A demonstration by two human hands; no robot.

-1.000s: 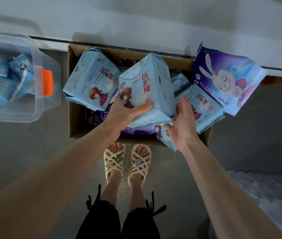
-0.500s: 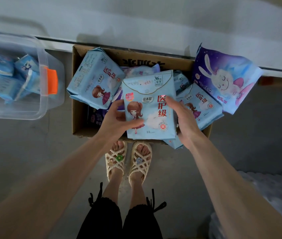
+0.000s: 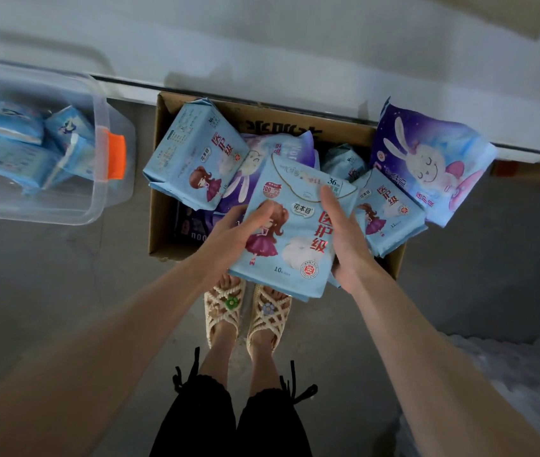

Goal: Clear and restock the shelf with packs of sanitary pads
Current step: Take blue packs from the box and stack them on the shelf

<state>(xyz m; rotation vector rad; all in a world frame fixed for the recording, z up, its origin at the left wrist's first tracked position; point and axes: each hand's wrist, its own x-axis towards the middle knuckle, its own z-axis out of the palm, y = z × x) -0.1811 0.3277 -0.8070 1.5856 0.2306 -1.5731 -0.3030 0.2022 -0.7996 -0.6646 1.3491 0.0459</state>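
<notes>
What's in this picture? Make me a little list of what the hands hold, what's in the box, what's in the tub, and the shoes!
Held: one blue pack, gripped by the left hand and the right hand
Box: cardboard box on the floor, holding light blue packs and purple rabbit packs
Tub: clear tub with an orange latch, small blue packs inside
Shoes: cream woven sandals

Clear plastic bin, orange latch, upper left; cardboard box, centre; woven sandals, lower centre; grey floor.
</notes>
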